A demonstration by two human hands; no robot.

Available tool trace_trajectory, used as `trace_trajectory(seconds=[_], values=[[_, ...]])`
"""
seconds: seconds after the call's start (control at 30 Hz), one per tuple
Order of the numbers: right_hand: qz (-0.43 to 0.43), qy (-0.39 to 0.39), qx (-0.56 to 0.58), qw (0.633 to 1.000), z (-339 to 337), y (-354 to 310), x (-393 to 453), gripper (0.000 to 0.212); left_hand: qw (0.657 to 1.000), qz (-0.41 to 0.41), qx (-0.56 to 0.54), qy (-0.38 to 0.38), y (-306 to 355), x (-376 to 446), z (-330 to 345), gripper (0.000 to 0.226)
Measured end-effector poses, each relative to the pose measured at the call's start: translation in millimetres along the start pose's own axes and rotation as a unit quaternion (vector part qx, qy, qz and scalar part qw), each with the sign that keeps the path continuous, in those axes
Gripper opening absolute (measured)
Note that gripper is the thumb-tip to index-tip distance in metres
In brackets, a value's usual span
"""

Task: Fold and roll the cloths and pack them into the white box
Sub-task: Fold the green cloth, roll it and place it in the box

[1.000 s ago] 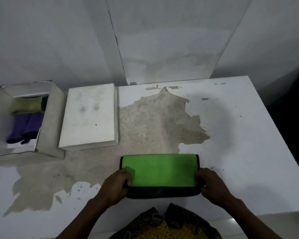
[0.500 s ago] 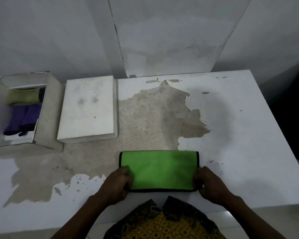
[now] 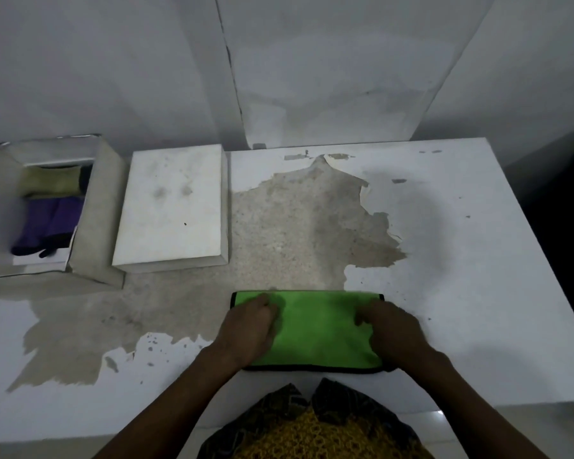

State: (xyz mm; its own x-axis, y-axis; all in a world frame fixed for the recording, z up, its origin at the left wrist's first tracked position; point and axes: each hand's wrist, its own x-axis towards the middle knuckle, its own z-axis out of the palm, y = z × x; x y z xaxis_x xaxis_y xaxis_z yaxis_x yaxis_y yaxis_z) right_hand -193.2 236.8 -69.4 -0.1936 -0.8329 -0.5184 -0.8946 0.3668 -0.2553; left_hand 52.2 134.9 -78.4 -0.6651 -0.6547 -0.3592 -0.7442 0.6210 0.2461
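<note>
With an olive roll (image 3: 52, 181) and a purple roll (image 3: 50, 223) already packed in the white box (image 3: 96, 220), I press my left hand (image 3: 246, 329) and right hand (image 3: 395, 329), fingers loosely bent, onto the folded green cloth (image 3: 315, 326) lying right of the box, unrolled and unpacked.

**A worn desk against a pale wall**

The white desk (image 3: 478, 260) has lost much of its coating — a wide, ragged patch of bare speckled brown surface (image 3: 289, 233) runs across its middle and towards the near left edge. Small flecks and chips dot the white around that patch. Behind the desk stands a pale wall (image 3: 328, 61) with a thin dark seam (image 3: 231, 61) running down it. To the far right lies a dark area, too dim to make out.
</note>
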Motion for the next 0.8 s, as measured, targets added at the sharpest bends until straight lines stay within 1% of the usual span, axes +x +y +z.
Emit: trace_trajectory(seconds=[0.07,0.1,0.17,0.2,0.3,0.4,0.47,0.57,0.67,0.8], values=[[-0.046,0.085,0.072,0.993,10.8,-21.1,7.7,0.049,0.997,0.031,-0.037,0.063,17.3,11.3,9.7,0.037],[-0.076,0.104,0.087,0.988,19.5,-31.2,11.8,0.050,0.995,0.046,-0.049,0.077,26.2,17.2,16.2,0.044],[-0.116,0.100,0.086,0.984,42.1,-45.3,20.2,0.055,0.992,0.064,-0.071,0.081,38.9,28.5,32.9,0.055],[-0.118,0.090,0.089,0.985,54.1,-48.0,23.6,0.058,0.992,0.063,-0.074,0.075,42.2,33.2,42.3,0.058],[-0.105,0.076,0.063,0.990,83.3,-40.0,28.9,0.063,0.995,0.039,-0.066,0.062,41.2,37.3,72.4,0.061],[-0.087,0.104,0.003,0.991,100.5,-21.3,24.5,0.061,0.998,0.026,-0.018,0.061,28.8,28.1,93.3,0.062],[-0.048,0.121,-0.022,0.991,101.8,-9.1,21.5,0.070,0.997,-0.001,-0.001,0.074,13.1,20.2,96.6,0.068],[0.013,0.141,-0.024,0.990,96.6,7.2,20.8,0.091,0.993,-0.066,-0.006,0.094,-17.4,7.8,95.2,0.078],[0.027,0.138,-0.014,0.990,92.6,14.6,22.2,0.101,0.989,-0.118,-0.017,0.087,-42.0,-4.9,92.4,0.082],[0.030,0.131,-0.020,0.991,90.7,12.9,22.4,0.102,0.991,-0.110,-0.026,0.072,-47.0,-9.2,87.6,0.083]])
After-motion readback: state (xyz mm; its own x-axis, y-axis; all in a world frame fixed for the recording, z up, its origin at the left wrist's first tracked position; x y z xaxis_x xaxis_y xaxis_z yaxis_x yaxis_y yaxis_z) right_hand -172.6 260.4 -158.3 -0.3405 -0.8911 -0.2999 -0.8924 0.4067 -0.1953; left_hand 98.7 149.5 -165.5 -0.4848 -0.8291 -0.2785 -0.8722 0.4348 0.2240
